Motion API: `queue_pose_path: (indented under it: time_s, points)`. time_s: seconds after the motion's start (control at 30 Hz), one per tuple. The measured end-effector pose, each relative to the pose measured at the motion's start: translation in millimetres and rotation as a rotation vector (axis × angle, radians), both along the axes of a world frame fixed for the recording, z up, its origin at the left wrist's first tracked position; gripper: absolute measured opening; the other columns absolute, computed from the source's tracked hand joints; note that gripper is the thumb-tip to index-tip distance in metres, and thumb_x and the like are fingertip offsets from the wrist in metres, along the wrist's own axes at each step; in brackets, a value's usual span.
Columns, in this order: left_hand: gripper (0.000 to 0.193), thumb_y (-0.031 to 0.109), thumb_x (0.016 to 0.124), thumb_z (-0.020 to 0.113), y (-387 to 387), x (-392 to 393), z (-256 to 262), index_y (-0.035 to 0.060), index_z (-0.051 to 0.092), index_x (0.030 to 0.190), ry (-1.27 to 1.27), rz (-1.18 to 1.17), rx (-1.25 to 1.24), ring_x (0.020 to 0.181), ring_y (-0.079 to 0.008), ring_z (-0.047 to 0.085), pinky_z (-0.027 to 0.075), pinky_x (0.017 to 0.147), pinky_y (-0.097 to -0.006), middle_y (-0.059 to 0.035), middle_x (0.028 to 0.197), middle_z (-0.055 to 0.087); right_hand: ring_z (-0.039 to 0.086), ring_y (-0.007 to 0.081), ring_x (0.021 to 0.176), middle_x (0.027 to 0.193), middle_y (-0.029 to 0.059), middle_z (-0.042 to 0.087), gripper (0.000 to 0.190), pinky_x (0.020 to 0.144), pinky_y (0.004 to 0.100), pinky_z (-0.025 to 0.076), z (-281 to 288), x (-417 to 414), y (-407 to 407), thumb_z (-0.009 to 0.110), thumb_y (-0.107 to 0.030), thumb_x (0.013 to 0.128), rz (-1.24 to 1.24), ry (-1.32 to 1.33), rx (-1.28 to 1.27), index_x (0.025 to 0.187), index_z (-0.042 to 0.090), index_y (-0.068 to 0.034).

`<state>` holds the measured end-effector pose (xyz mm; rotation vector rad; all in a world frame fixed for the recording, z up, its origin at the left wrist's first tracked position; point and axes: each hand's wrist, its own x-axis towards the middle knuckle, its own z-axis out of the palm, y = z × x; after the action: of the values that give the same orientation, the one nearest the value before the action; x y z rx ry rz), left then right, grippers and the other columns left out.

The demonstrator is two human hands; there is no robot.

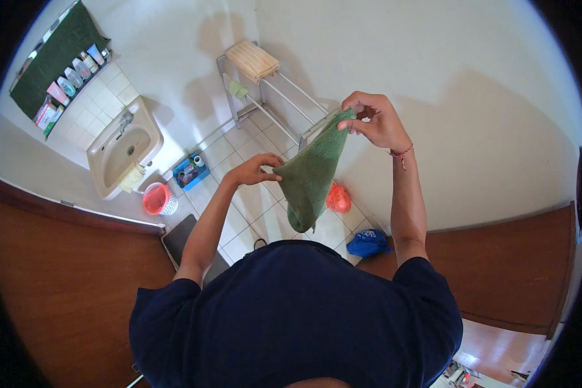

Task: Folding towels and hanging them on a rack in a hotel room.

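Note:
A green cloth, likely a small towel, hangs between my two hands, its lower part drooping in a fold. My right hand pinches its upper corner between thumb and fingers; a red and white cord bracelet is on that wrist. At the cloth's left corner, my left hand grips the edge with thumb and fingertips. Beyond the cloth stands a metal towel rack, with a folded striped peach towel over its far end and a small light green cloth on a lower bar.
A washbasin with a yellowish cloth on its rim is at left, below a shelf of bottles. On the tiled floor are a white bin, a blue basket, a red plastic bag and a blue bag.

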<state>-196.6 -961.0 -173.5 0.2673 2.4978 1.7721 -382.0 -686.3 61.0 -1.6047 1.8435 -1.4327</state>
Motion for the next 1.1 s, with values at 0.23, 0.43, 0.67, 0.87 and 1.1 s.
queue_pose_path:
  time_s: [0.23,0.43,0.67,0.87,1.1]
  points:
    - [0.02,0.016,0.083,0.085,-19.5,13.2,12.1,-0.0006,0.073,0.082,0.068,0.2,-0.166,0.071,-0.0173,0.065,0.053,0.067,-0.031,-0.0069,0.074,0.069,0.059,0.0084,0.073,0.085,0.0001,0.068,0.022,0.063,0.0244,0.048,-2.8,-19.7,47.1,0.084,-0.014,0.086,-0.182,0.202,0.08,0.093,0.066,-0.004]
    - [0.013,0.005,0.078,0.083,-30.5,28.0,129.3,-0.0012,0.071,0.078,0.51,0.468,-0.324,0.064,-0.0162,0.059,0.048,0.061,-0.0309,-0.0079,0.073,0.065,0.057,0.011,0.082,0.089,0.0009,0.061,0.023,0.069,0.0259,0.046,-42.5,-50.5,81.7,0.079,-0.015,0.09,-0.233,0.04,0.01,0.093,0.059,-0.005]
    - [0.014,0.001,0.074,0.08,-21.4,22.8,202.6,-0.0014,0.067,0.078,0.688,0.499,-0.522,0.064,-0.0211,0.06,0.05,0.061,-0.0327,-0.0095,0.076,0.066,0.047,0.0073,0.082,0.089,-0.0011,0.055,0.022,0.074,0.0271,0.045,-56.0,-63.7,89.0,0.076,-0.011,0.093,-0.189,-0.015,0.283,0.091,0.056,-0.002]
    - [0.014,0.0,0.073,0.08,-30.2,27.5,217.3,-0.0014,0.068,0.081,0.709,0.511,-0.565,0.065,-0.0208,0.061,0.051,0.062,-0.0323,-0.0093,0.077,0.067,0.054,0.0134,0.074,0.08,0.0048,0.061,0.022,0.067,0.031,0.047,-63.8,-63.8,88.7,0.077,-0.019,0.092,-0.258,0.201,0.19,0.092,0.067,0.0]
    - [0.015,0.001,0.076,0.081,-28.8,39.2,222.9,-0.0028,0.068,0.083,0.647,0.579,-0.629,0.066,-0.0212,0.061,0.051,0.062,-0.0324,-0.01,0.078,0.067,0.063,0.0201,0.065,0.085,0.0134,0.07,0.015,0.061,0.0339,0.053,-61.5,-38.2,71.6,0.065,-0.009,0.095,-0.409,0.367,0.215,0.105,0.07,0.001]
